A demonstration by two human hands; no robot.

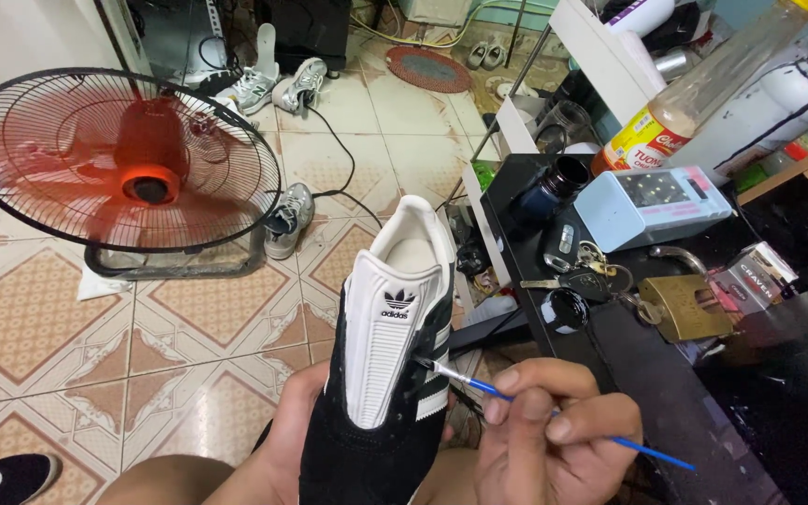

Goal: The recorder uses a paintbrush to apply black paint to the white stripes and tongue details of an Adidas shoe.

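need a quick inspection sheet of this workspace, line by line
surface: black table at right, crowded near its edge; tiled floor below
job's things: black shoe with white tongue and stripes held upright; blue-handled fine brush, tip on the shoe's side by the stripes
clutter: brass padlock, keys, small open pot of black paint, dark jar, pale box, bottle
grippers: left hand grips the shoe from below; right hand pinches the brush
cables: black cord runs across the floor
surroundings: red floor fan, loose sneakers, round mat
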